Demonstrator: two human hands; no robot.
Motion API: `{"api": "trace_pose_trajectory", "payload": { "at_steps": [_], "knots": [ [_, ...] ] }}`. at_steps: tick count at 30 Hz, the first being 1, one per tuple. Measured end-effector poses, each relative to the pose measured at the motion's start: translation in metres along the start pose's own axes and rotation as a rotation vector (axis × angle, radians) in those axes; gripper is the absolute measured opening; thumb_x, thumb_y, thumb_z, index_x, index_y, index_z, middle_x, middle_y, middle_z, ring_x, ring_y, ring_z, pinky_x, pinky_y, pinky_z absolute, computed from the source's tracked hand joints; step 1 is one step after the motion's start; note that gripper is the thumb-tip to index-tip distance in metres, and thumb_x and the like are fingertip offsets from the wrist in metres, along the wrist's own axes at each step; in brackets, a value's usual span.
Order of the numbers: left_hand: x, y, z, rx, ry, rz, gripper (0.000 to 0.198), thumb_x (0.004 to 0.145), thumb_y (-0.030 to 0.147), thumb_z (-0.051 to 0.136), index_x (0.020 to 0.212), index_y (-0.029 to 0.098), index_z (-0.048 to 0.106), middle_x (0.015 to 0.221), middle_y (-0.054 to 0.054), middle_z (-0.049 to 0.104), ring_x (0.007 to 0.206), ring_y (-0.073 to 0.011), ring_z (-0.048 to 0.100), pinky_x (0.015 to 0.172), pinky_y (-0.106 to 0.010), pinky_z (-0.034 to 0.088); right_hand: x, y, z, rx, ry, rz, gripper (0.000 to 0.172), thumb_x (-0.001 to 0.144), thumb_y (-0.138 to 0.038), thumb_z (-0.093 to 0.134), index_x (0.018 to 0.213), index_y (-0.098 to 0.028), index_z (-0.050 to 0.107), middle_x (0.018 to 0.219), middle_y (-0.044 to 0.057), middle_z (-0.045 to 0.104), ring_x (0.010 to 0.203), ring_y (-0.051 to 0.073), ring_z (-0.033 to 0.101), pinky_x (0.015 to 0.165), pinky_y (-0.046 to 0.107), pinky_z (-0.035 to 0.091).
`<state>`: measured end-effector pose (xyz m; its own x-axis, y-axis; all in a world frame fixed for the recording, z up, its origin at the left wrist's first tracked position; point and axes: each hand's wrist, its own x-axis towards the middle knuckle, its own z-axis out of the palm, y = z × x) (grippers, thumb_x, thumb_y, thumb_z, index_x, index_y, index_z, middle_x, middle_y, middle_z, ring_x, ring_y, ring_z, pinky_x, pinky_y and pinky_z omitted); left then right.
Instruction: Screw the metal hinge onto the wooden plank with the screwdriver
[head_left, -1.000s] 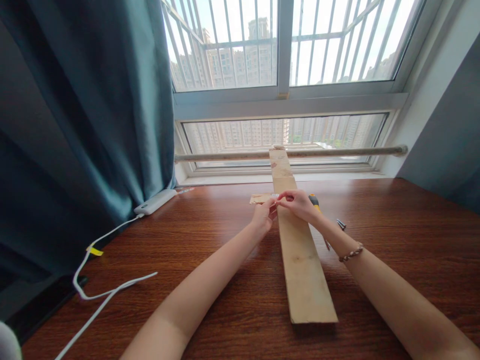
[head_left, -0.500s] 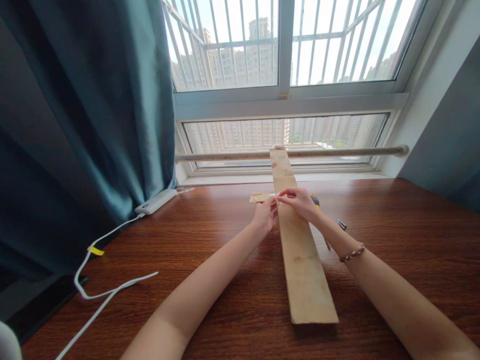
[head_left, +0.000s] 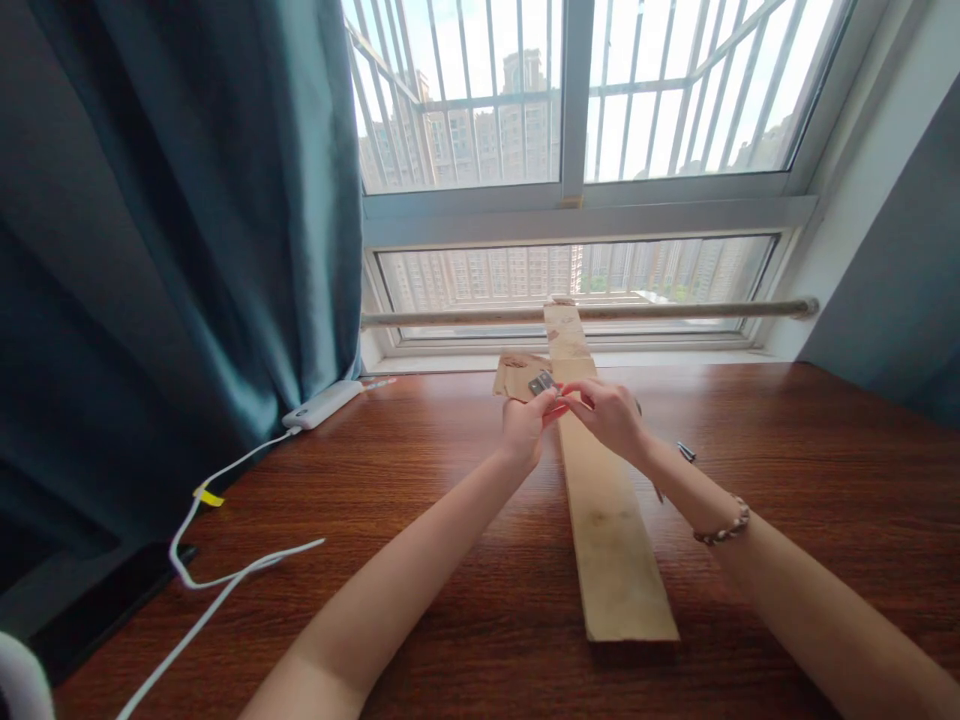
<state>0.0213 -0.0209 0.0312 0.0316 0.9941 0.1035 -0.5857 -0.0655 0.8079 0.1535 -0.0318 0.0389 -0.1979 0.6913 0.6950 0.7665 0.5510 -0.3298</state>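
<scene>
My left hand (head_left: 525, 425) is closed on a short wooden board (head_left: 514, 372), tilted up above the table. A small metal plate with holes, like a hinge (head_left: 540, 382), lies against that board by my thumb. My right hand (head_left: 604, 408) meets the left at the plate's edge, its thumb and forefinger pinched together. Whatever is between those fingertips is too small to make out. Beneath both hands a long wooden plank (head_left: 619, 540) runs from the window side toward me.
A few small metal pieces (head_left: 686, 452) lie right of my right wrist. To the left are a white power strip (head_left: 322, 405), a white cable (head_left: 225, 580) and a dark curtain (head_left: 195, 200). A rail (head_left: 465, 317) crosses before the window.
The short board has been raised and tipped, so more of its face and the metal plate show. My hands stay close together, and the view has shifted slightly.
</scene>
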Motion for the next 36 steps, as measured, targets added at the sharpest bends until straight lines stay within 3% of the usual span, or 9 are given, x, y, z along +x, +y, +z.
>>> {"api": "trace_pose_trajectory", "payload": {
  "at_steps": [4, 9, 11, 14, 18, 24, 32, 36],
  "knots": [
    [-0.032, -0.002, -0.015, 0.102, -0.022, -0.069, 0.024, 0.057, 0.019, 0.077, 0.077, 0.011, 0.066, 0.078, -0.009, 0.068, 0.066, -0.0186, 0.064, 0.066, -0.033, 0.053, -0.033, -0.013, 0.000, -0.132, -0.086, -0.174, 0.025, 0.091, -0.029, 0.046, 0.091, -0.016, 0.067, 0.078, 0.006, 0.065, 0.063, 0.013, 0.055, 0.056, 0.024, 0.033],
    [-0.081, 0.003, -0.030, 0.153, -0.080, -0.155, 0.029, 0.056, 0.020, 0.079, 0.081, 0.012, 0.067, 0.079, -0.009, 0.068, 0.069, -0.0193, 0.063, 0.063, -0.031, 0.054, -0.077, -0.033, -0.003, -0.136, -0.028, -0.392, 0.030, 0.093, -0.024, 0.040, 0.080, -0.015, 0.065, 0.065, 0.005, 0.060, 0.053, 0.012, 0.051, 0.049, 0.025, 0.031],
    [-0.096, 0.009, -0.032, 0.179, -0.106, -0.166, 0.027, 0.058, 0.020, 0.078, 0.082, 0.013, 0.067, 0.080, -0.009, 0.068, 0.070, -0.0194, 0.063, 0.063, -0.032, 0.054, -0.089, -0.043, -0.005, -0.027, 0.010, -0.384, 0.026, 0.092, -0.025, 0.041, 0.082, -0.016, 0.064, 0.065, 0.004, 0.059, 0.054, 0.012, 0.052, 0.050, 0.024, 0.035],
    [-0.111, 0.018, -0.035, 0.172, -0.130, -0.194, 0.022, 0.060, 0.019, 0.077, 0.080, 0.013, 0.068, 0.079, -0.008, 0.067, 0.070, -0.0183, 0.062, 0.065, -0.031, 0.054, -0.096, -0.057, -0.005, 0.191, 0.056, -0.248, 0.021, 0.092, -0.029, 0.046, 0.082, -0.018, 0.061, 0.064, 0.002, 0.057, 0.053, 0.011, 0.050, 0.050, 0.022, 0.037],
    [-0.117, 0.024, -0.040, 0.120, -0.089, -0.276, 0.017, 0.059, 0.017, 0.076, 0.073, 0.011, 0.068, 0.076, -0.007, 0.067, 0.068, -0.0162, 0.062, 0.066, -0.029, 0.054, -0.093, -0.066, -0.003, 0.347, 0.030, -0.152, 0.020, 0.087, -0.034, 0.055, 0.078, -0.018, 0.061, 0.058, -0.001, 0.050, 0.047, 0.009, 0.042, 0.046, 0.022, 0.032],
    [-0.108, 0.013, -0.051, 0.111, -0.021, -0.400, 0.017, 0.059, 0.018, 0.075, 0.071, 0.012, 0.065, 0.070, -0.006, 0.066, 0.059, -0.0139, 0.061, 0.060, -0.027, 0.053, -0.093, -0.060, 0.002, 0.340, -0.010, -0.088, 0.015, 0.084, -0.029, 0.057, 0.078, -0.016, 0.063, 0.052, -0.004, 0.043, 0.045, 0.008, 0.036, 0.045, 0.021, 0.030],
    [-0.111, 0.016, -0.049, 0.286, -0.130, -0.350, 0.021, 0.065, 0.021, 0.072, 0.083, 0.011, 0.065, 0.077, -0.006, 0.067, 0.064, -0.0144, 0.061, 0.060, -0.027, 0.052, -0.102, -0.062, 0.005, 0.350, 0.017, -0.071, 0.020, 0.090, -0.027, 0.051, 0.079, -0.015, 0.063, 0.062, 0.002, 0.056, 0.056, 0.011, 0.050, 0.054, 0.021, 0.039],
    [-0.116, 0.015, -0.045, 0.255, -0.096, -0.357, 0.021, 0.067, 0.024, 0.070, 0.083, 0.011, 0.065, 0.076, -0.007, 0.066, 0.061, -0.0149, 0.061, 0.059, -0.028, 0.052, -0.100, -0.061, 0.003, 0.355, -0.005, -0.069, 0.021, 0.091, -0.028, 0.049, 0.080, -0.016, 0.062, 0.064, 0.002, 0.056, 0.057, 0.012, 0.051, 0.055, 0.022, 0.039]
  ]
}}
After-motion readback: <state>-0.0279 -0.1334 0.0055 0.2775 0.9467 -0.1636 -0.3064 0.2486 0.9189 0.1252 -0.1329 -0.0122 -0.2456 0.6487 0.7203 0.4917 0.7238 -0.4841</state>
